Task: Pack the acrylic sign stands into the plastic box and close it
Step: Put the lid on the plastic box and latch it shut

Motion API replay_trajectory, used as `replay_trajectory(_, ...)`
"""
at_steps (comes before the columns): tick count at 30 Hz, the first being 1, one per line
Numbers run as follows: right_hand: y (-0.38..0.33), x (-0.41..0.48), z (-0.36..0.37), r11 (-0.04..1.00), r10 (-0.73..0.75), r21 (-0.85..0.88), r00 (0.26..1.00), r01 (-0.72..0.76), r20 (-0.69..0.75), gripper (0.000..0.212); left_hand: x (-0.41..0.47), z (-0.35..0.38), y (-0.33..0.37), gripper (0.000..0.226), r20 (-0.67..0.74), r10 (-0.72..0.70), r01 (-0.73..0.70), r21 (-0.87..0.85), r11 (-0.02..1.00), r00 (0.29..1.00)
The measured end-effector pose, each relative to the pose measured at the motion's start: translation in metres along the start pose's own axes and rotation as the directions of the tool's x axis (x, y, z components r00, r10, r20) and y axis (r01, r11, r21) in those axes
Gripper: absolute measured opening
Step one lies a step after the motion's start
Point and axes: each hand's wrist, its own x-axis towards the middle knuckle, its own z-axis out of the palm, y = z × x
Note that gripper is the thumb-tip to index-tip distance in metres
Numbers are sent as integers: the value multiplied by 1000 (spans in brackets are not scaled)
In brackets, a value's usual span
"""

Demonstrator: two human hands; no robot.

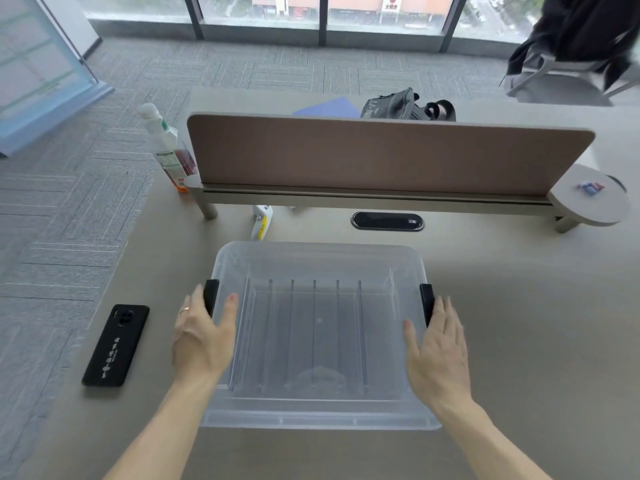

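A translucent plastic box (318,258) stands on the desk straight in front of me, with its cloudy lid lying on top. Through the lid I see several clear acrylic sign stands (314,327) set upright in a row inside. A black latch (210,292) sits on the box's left side and another black latch (426,299) on its right side. My left hand (202,341) is spread at the left edge, thumb on the lid, fingers by the left latch. My right hand (438,351) mirrors it at the right edge, fingers beside the right latch. Neither hand grips anything.
A black phone (116,344) lies on the desk left of the box. Behind the box are a white and yellow tool (261,221), a cable port (387,221) and a brown desk divider (381,154). A bottle (166,147) stands at the divider's left end.
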Motion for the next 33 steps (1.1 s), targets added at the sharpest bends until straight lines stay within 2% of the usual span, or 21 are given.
replay_trajectory(2, -21, 6, 1, 964, -245, -122, 967, 236, -67, 75, -3, 6, 21, 73, 8, 293, -292, 111, 950, 956)
replay_trajectory(4, -51, 13, 11, 879, -449, -185, 894, 440, -6, 74, -6, 21, 43, 79, 148, 539, -558, 198, 806, 830)
replay_trajectory(6, -73, 18, 27, 804, -530, -235, 838, 546, 131, 73, -8, 40, 54, 78, 300, 580, -648, 239, 723, 758)
replay_trajectory(8, -80, 20, 41, 796, -504, -254, 833, 550, 227, 74, -6, 54, 50, 77, 369, 525, -631, 284, 722, 767)
replay_trajectory(10, -77, 20, 50, 802, -477, -264, 840, 536, 257, 73, -6, 61, 44, 76, 371, 503, -616, 322, 719, 781)
replay_trajectory(14, -73, 21, 60, 798, -483, -292, 849, 528, 214, 72, -6, 67, 38, 77, 369, 496, -614, 380, 691, 786)
replay_trajectory(20, -69, 24, 74, 805, -467, -314, 865, 503, 187, 71, -7, 76, 36, 78, 368, 491, -610, 374, 699, 789)
replay_trajectory(28, -69, 25, 77, 794, -465, -343, 865, 502, 191, 71, -6, 75, 38, 79, 391, 486, -615, 355, 704, 782)
replay_trajectory(33, -74, 25, 67, 781, -455, -365, 862, 506, 222, 70, -6, 62, 49, 77, 437, 434, -593, 348, 726, 788)
